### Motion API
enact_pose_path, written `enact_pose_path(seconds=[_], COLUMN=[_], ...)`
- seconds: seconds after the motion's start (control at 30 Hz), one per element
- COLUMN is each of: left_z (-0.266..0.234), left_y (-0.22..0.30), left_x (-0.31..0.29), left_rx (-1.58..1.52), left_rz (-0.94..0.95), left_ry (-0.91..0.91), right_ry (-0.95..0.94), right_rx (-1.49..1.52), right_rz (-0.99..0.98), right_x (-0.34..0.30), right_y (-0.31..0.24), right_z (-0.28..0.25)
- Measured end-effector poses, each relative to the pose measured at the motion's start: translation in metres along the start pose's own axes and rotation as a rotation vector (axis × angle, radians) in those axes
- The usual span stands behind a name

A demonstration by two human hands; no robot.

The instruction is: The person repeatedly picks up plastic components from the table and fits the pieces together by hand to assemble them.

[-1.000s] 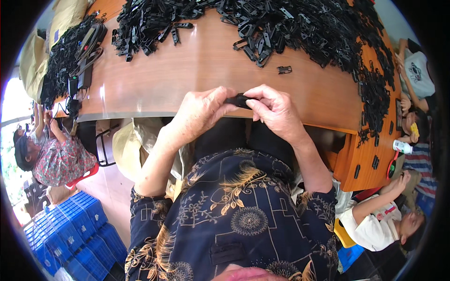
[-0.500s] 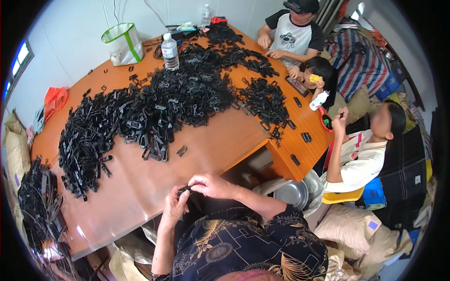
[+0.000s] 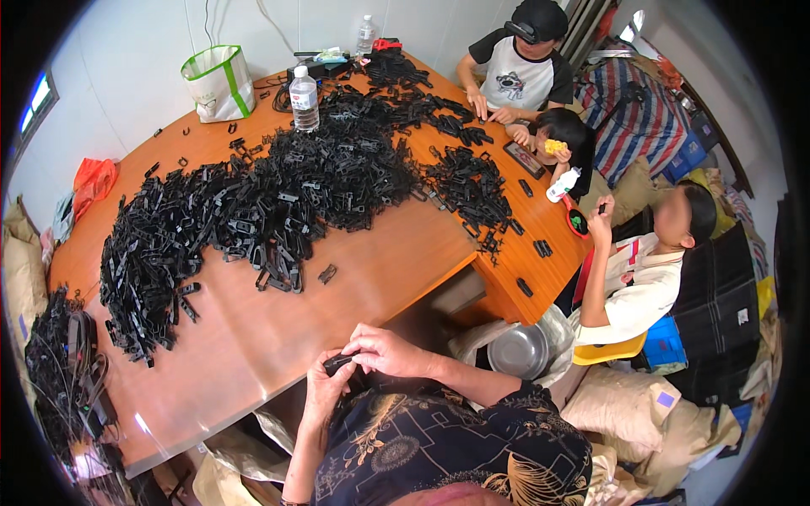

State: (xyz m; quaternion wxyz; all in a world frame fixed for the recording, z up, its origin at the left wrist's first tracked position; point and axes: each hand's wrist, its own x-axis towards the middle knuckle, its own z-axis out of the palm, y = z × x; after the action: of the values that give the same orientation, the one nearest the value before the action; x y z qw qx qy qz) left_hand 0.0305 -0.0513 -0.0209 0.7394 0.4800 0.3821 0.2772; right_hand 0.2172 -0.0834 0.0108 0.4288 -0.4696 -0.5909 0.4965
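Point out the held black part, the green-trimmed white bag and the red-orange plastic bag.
Held black part point(image 3: 337, 363): head view, its exposed body.
Green-trimmed white bag point(image 3: 211, 94): head view, its white side.
Red-orange plastic bag point(image 3: 94, 180): head view, its crumpled middle.

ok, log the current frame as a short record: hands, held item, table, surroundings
left hand: pinching black part
right hand: fingers on same part
held item: small black part, above lap
table: wooden, large heap of black parts
on table: clear bottle, white bag with green trim
right side: metal bowl
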Motion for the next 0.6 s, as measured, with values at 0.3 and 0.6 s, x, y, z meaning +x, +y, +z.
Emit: enact_pose_path(seconds=[0.3, 0.6], left_z=[0.014, 0.009], left_y=[-0.003, -0.005], left_x=[-0.01, -0.009], left_rx=[-0.315, -0.231], left_rz=[-0.044, -0.073], left_ry=[-0.016, -0.022], right_ry=[0.084, 0.121], right_rx=[0.543, 0.467], right_rz=[0.378, 0.328], right_x=[-0.014, -0.014], right_y=[0.02, 0.021], right_z=[0.006, 0.014])
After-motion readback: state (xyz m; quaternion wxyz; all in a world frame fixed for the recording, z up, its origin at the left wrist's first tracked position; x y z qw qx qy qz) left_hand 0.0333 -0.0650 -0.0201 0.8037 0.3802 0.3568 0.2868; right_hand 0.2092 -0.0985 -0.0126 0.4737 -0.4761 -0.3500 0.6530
